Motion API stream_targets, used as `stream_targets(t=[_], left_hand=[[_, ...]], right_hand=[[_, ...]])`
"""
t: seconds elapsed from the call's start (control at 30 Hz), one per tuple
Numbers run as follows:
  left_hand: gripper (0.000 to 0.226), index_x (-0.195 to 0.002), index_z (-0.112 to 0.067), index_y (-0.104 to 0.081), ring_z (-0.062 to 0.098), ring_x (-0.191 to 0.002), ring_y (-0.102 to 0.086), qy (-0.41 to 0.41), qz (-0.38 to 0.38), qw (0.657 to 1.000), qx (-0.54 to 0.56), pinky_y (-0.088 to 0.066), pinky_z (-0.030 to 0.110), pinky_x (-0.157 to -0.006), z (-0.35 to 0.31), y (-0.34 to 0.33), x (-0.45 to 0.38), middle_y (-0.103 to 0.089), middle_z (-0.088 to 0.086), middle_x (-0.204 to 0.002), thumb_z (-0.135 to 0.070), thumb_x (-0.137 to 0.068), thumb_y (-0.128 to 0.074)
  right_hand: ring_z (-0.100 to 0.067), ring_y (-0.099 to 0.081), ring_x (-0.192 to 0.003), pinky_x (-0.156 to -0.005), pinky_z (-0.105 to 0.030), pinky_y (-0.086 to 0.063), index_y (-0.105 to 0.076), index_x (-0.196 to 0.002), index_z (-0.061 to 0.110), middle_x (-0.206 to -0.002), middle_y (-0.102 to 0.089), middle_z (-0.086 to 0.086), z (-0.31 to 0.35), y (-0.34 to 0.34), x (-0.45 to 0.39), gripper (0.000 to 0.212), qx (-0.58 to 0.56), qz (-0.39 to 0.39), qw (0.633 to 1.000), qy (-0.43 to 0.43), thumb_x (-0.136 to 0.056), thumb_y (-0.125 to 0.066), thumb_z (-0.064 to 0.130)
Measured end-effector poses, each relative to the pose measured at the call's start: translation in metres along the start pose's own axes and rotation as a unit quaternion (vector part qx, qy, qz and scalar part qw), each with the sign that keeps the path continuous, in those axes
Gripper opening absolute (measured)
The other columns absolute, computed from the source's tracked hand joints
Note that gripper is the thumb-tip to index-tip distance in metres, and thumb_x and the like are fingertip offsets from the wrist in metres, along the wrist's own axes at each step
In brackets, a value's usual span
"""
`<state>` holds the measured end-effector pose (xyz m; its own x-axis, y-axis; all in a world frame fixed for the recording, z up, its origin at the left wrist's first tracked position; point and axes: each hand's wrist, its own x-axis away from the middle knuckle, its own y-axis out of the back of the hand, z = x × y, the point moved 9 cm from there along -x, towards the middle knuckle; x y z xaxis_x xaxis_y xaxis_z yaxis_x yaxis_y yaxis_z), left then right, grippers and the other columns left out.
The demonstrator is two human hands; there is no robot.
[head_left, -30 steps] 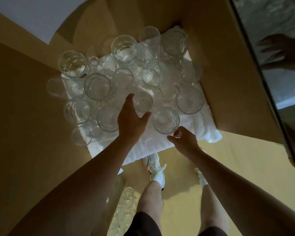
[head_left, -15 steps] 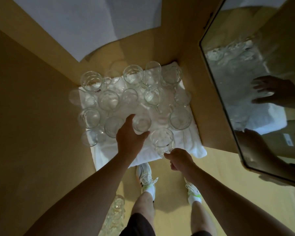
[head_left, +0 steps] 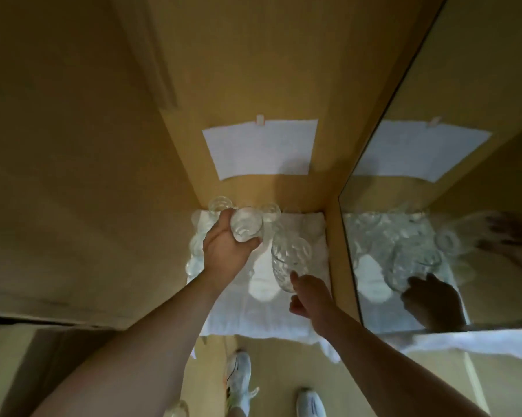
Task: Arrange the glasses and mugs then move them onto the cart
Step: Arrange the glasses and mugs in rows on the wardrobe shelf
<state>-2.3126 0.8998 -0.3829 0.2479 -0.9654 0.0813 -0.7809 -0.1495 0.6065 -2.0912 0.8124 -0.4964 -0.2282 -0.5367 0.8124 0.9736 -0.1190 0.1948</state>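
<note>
A: Progress so far, left to right?

B: Hard to call far along. Far left, a few glasses (head_left: 197, 254) in a column along the left edge of the white towel (head_left: 255, 320), blurred, count uncertain. More at the far edge against the wooden back wall (head_left: 253, 70). None seen on a cart; no cart in view at all.

A: And the left hand?

B: Left hand (head_left: 223, 251) curled round a small clear glass (head_left: 247, 224), thumb near, fingers far, glass raised off the towel and tipped toward the camera. Looks lifted rather than resting, though blur leaves some doubt.

A: Next along?

B: Right of that, a taller dimpled mug (head_left: 290, 260), tilted, bottom end near. Right hand (head_left: 309, 299) pinching its lower end, thumb up against the glass, remaining fingers loosely bent. Handle not made out.

A: Further right?

B: Bare towel, then the right wall edge and a mirror panel (head_left: 449, 206) repeating the same glassware and both hands. A taped sheet of paper (head_left: 261, 149) on the back wall. Down near, white shoes (head_left: 238, 374) on the floor, and something glassy (head_left: 178, 410) at the bottom edge, too cropped to name.

A: So, verdict?

B: Probably early to middle. Two pieces in hand, several left on the towel. Arranging possibly done, carrying barely begun. Every transfer to the cart unconfirmed here.
</note>
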Motion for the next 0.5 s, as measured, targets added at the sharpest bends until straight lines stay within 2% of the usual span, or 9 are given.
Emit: stream_targets(t=[0.13,0.23,0.27,0.33,0.4,0.5], left_hand=[[0.080,-0.137,-0.021,-0.051,0.029,-0.111,-0.063,-0.023,-0.065,0.997,0.018,-0.050,0.034,-0.089,-0.053,0.056,0.020,-0.068,0.004,-0.120,-0.036,-0.069,-0.089],[0.078,-0.139,-0.019,-0.051,0.031,-0.112,-0.062,-0.035,-0.120,0.992,0.019,-0.047,0.031,-0.085,-0.095,0.099,0.041,-0.068,0.006,-0.123,-0.037,-0.072,-0.088],[0.078,-0.138,-0.019,-0.051,0.031,-0.112,-0.063,-0.039,-0.141,0.989,0.019,-0.047,0.031,-0.083,-0.108,0.114,0.049,-0.067,0.005,-0.123,-0.039,-0.072,-0.088],[0.076,-0.136,-0.020,-0.052,0.029,-0.111,-0.063,-0.046,-0.185,0.981,0.039,-0.048,0.032,-0.084,-0.131,0.141,0.065,-0.067,0.004,-0.123,-0.041,-0.072,-0.087],[0.077,-0.138,-0.020,-0.051,0.026,-0.114,-0.061,-0.047,-0.220,0.971,0.078,-0.049,0.033,-0.091,-0.150,0.167,0.083,-0.065,0.003,-0.126,-0.041,-0.073,-0.087],[0.080,-0.139,-0.023,-0.051,0.023,-0.116,-0.061,-0.055,-0.262,0.957,0.116,-0.050,0.038,-0.100,-0.174,0.199,0.107,-0.064,0.000,-0.126,-0.045,-0.072,-0.088]], right_hand=[[-0.021,-0.048,-0.057,-0.065,-0.036,-0.049,-0.058,-0.076,0.007,-0.065,-0.050,-0.010,0.061,0.004,0.045,0.040,-0.044,0.028,0.996,0.067,-0.099,-0.060,0.040],[-0.021,-0.048,-0.052,-0.059,-0.036,-0.047,-0.055,-0.073,0.008,-0.059,-0.048,-0.008,0.104,0.008,0.084,0.043,-0.025,0.052,0.989,0.134,-0.103,-0.054,0.039],[-0.023,-0.052,-0.055,-0.062,-0.037,-0.051,-0.055,-0.075,0.009,-0.062,-0.051,-0.010,0.117,0.008,0.097,0.043,-0.021,0.062,0.985,0.157,-0.103,-0.053,0.041],[-0.027,-0.062,-0.072,-0.077,-0.042,-0.059,-0.058,-0.085,0.010,-0.081,-0.060,-0.014,0.141,0.011,0.127,0.039,-0.012,0.087,0.976,0.198,-0.103,-0.052,0.044],[-0.032,-0.069,-0.086,-0.085,-0.048,-0.061,-0.062,-0.091,0.013,-0.094,-0.068,-0.016,0.161,0.017,0.158,0.039,0.007,0.095,0.967,0.236,-0.102,-0.051,0.048],[-0.034,-0.070,-0.088,-0.088,-0.052,-0.059,-0.061,-0.086,0.018,-0.089,-0.068,-0.014,0.190,0.025,0.205,0.039,0.041,0.106,0.945,0.308,-0.102,-0.047,0.051]])
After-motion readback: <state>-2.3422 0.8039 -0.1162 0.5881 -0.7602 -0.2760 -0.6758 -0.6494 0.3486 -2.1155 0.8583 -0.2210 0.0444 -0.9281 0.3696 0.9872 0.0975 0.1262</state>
